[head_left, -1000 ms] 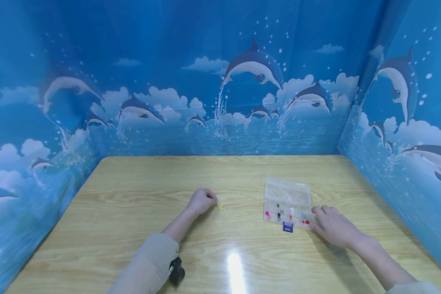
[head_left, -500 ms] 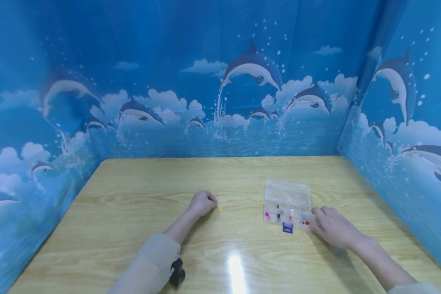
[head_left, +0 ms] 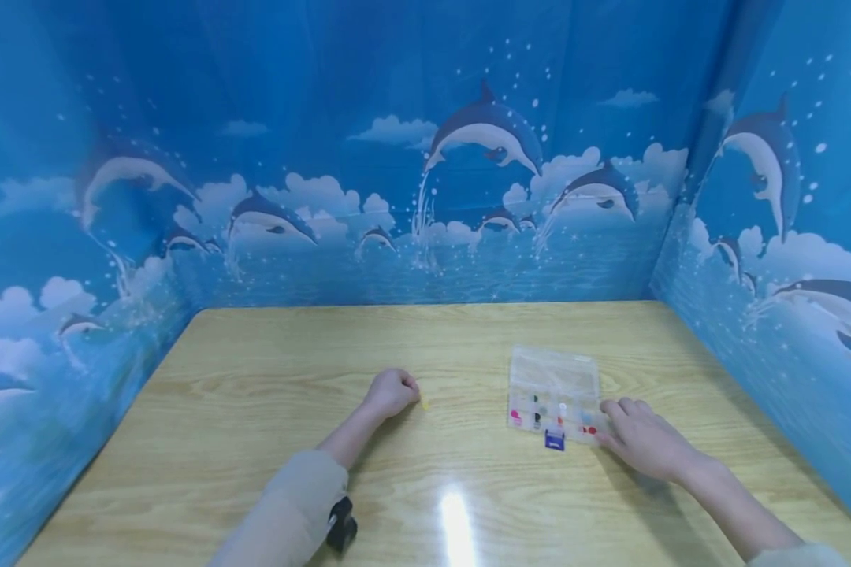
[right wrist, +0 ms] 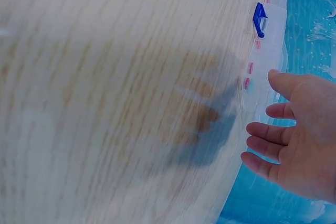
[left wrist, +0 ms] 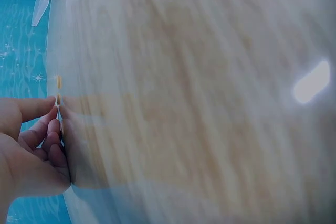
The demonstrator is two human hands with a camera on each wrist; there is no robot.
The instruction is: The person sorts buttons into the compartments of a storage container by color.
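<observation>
My left hand (head_left: 392,391) rests low on the table left of centre, its fingers curled. In the left wrist view, thumb and forefinger pinch a tiny yellow piece (left wrist: 58,98) at their tips. Just beyond it, another yellow bit (left wrist: 59,82) lies on the table. On the right stands a clear compartment box (head_left: 570,409) with its lid laid back and a blue latch (head_left: 555,440) at the front. Small pink, black, white and red pieces sit in its compartments. My right hand (head_left: 645,437) is at the box's right end, fingers loosely extended, thumb close to the front corner.
The glossy wood-grain table (head_left: 255,339) carries a bright light reflection near the front. A blue dolphin curtain (head_left: 312,157) encloses the back and sides. A black device (head_left: 341,526) is strapped at the left sleeve.
Over the last second the view tilts slightly. Both hands and the box keep nearly the same places on the table.
</observation>
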